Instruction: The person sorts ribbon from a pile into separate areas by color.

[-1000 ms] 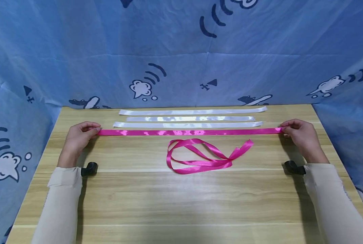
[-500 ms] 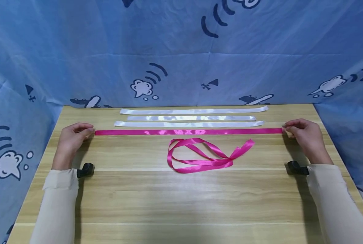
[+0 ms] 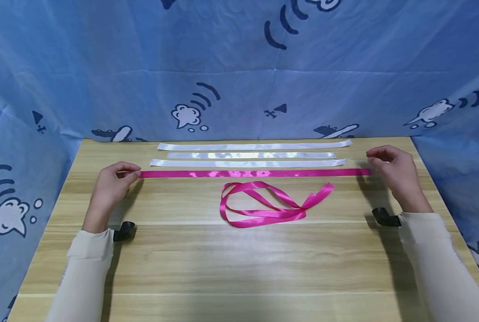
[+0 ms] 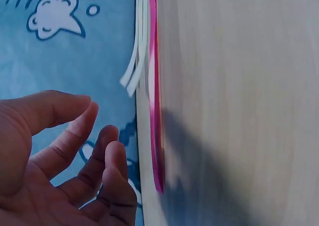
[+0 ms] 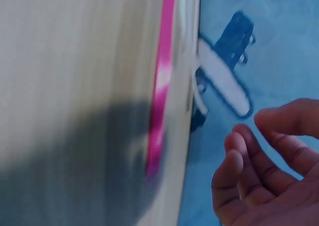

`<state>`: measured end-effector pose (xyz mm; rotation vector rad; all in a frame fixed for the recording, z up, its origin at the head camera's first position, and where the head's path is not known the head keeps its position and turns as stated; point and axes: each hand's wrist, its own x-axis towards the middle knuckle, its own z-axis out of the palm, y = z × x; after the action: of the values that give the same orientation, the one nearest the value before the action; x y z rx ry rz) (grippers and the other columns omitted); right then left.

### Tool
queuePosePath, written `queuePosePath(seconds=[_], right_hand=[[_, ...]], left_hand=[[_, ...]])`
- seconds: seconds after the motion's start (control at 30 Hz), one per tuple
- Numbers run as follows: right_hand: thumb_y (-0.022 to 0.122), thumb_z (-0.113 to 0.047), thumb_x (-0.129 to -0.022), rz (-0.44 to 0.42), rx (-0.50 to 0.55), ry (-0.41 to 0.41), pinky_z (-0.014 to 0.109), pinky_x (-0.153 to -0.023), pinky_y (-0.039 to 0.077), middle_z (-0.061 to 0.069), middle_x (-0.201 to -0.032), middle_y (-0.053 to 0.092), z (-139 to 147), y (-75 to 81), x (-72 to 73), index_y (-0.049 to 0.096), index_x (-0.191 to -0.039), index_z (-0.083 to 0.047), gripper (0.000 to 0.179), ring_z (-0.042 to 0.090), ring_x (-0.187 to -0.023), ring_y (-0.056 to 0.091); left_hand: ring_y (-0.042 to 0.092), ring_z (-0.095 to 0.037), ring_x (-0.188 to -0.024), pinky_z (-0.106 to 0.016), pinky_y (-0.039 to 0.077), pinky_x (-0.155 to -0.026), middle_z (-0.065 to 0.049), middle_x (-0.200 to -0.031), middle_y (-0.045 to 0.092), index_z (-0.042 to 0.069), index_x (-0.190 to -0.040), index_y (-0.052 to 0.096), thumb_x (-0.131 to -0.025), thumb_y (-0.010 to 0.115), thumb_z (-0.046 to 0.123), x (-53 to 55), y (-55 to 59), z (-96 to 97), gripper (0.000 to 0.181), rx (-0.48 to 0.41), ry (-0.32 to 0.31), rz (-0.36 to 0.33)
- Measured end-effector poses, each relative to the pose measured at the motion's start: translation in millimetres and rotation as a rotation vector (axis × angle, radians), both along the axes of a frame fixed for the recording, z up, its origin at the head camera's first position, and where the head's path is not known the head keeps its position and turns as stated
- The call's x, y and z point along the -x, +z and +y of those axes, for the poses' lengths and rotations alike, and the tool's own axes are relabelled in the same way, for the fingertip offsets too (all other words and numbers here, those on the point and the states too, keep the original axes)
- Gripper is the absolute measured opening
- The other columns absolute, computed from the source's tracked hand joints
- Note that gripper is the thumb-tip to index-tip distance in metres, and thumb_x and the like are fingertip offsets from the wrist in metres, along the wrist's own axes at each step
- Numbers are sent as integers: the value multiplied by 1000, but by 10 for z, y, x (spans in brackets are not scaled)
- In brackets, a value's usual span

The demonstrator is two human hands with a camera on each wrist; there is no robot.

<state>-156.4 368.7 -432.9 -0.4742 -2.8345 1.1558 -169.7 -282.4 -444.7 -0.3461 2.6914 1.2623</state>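
Left hand (image 3: 112, 188) and right hand (image 3: 398, 176) sit at the two ends of one flat pink ribbon (image 3: 247, 173), and both hold nothing.

Fingers on each hand are softly bent, thumb tip close to the first finger, and the wrist views show a gap between each hand and the ribbon. It lies straight on the wooden surface (image 3: 239, 264), its long way running side to side from hand to hand. From the left hand it lies to the right; from the right hand it lies to the left. The left fingertips look nearer to their end. Just behind the ribbon are three white ribbons (image 3: 251, 155), lying along the same way. In front of it is a loopy pink ribbon (image 3: 292, 215). A blue cloth (image 3: 239, 103) hangs at the back.
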Motion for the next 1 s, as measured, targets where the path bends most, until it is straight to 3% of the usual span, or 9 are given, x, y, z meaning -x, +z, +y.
queuePosePath(seconds=[0.23,0.4,0.53,0.67,0.83,1.0], right_hand=[[60,-19,-106,39,-44,131,17,-83,41,16,-125,65,-339,144,55,66,-127,1,29,-3,-99,49],[63,-14,-105,75,-17,245,20,-91,42,18,-124,67,-605,220,84,68,-123,0,24,-6,-100,53],[64,-12,-104,56,6,334,23,-92,46,18,-125,68,-863,277,110,69,-122,-1,22,-5,-100,55],[65,-7,-102,53,30,407,21,-90,48,18,-123,70,-1140,330,143,70,-118,-1,18,3,-102,59],[65,-2,-100,49,91,519,37,-97,53,19,-120,69,-1465,355,186,70,-116,0,16,25,-110,65],[66,3,-98,45,132,621,53,-98,55,22,-119,69,-1728,287,247,70,-113,2,16,34,-111,67]], left_hand=[[53,-10,-77,-21,48,-60,-11,-105,64,0,-122,70,-103,64,17,-36,42,185,27,-29,-87,43],[55,-11,-82,-20,49,-64,-13,-107,65,-1,-122,70,-102,65,15,-61,47,343,26,-71,-143,51],[58,-14,-85,-20,50,-68,-14,-106,67,-2,-121,69,-101,65,14,-74,34,483,26,-98,-192,55],[61,-22,-93,-24,50,-76,-16,-108,67,-1,-120,69,-100,66,12,-72,-8,632,24,-105,-228,53],[64,-28,-104,-33,48,-89,-17,-112,70,2,-118,71,-99,66,11,-75,-85,807,21,-120,-256,56],[66,-27,-101,-34,49,-89,-16,-107,72,2,-117,71,-99,68,11,-95,-120,955,20,-143,-281,70]])
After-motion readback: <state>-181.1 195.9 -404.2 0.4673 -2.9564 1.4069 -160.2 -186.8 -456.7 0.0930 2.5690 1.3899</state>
